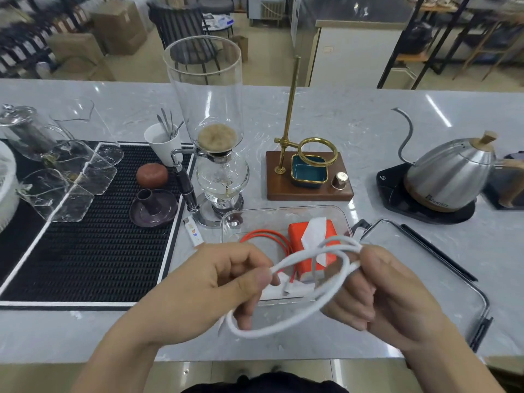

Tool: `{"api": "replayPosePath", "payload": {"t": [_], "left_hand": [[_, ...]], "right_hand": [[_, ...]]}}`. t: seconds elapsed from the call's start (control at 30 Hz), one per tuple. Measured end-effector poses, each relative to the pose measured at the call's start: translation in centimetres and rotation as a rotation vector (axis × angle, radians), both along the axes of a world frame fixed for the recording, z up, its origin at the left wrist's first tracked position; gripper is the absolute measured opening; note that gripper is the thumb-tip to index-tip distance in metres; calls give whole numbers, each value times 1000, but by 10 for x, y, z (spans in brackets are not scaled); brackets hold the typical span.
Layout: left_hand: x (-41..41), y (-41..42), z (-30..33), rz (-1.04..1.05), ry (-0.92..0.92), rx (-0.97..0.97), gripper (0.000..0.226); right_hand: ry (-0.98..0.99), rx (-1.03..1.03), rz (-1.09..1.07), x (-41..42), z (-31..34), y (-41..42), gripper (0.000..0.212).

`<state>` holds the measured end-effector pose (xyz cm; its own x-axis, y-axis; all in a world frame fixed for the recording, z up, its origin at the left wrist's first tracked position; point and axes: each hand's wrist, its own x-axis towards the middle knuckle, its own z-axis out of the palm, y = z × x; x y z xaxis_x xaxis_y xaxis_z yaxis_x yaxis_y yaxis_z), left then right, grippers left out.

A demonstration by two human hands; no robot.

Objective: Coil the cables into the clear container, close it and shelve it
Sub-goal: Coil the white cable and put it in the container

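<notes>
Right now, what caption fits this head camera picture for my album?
Both hands, left and right, coil a white cable above the open container.

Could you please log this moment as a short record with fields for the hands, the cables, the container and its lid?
left hand: pinching the white cable near one end
right hand: gripping the gathered loops of the white cable
white cable: partly coiled, held above the container
orange cable: coiled inside the container
clear container: open, on the counter, also holds an orange box
lid: off, lying to the container's right
</notes>
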<state>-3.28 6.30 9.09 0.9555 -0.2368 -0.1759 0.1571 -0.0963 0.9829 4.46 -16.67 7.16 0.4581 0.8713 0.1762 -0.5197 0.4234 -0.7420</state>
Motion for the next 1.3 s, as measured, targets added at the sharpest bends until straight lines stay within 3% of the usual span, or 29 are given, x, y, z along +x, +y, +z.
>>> {"api": "replayPosePath", "payload": {"t": [0.1, 0.23, 0.37, 0.53, 0.67, 0.77, 0.87, 1.0, 1.07, 1.2, 1.3], "left_hand": [[-3, -13, -2, 83, 83, -103, 27], [-7, -28, -7, 184, 213, -255, 36], [-6, -28, -4, 290, 266, -383, 17], [-4, -25, 5, 447, 214, -524, 22], [-7, -39, 2, 484, 103, -396, 20], [-8, -51, -10, 497, 28, -164, 18], [-7, -61, -21, 517, -82, 103, 17], [-3, -62, -33, 507, -106, 287, 8], [-2, -64, -30, 466, -54, 203, 13], [-1, -68, -21, 477, 160, -275, 31], [3, -66, -21, 544, 197, -409, 33]], "right_hand": [[174, 32, -127, -6, -3, 10, 37], [269, -78, -325, -14, 1, 24, 36], [214, -218, -308, -12, 8, 23, 37], [126, -474, -372, -12, 12, 25, 46], [263, -474, -454, -17, 17, 35, 47], [367, -340, -452, -20, 15, 40, 39], [355, -275, -487, -22, 10, 45, 37], [382, -210, -489, -22, 10, 47, 35], [439, -157, -465, -21, 11, 47, 36], [450, -155, -435, -20, 8, 49, 36], [393, -245, -470, -18, 8, 49, 38]]}}
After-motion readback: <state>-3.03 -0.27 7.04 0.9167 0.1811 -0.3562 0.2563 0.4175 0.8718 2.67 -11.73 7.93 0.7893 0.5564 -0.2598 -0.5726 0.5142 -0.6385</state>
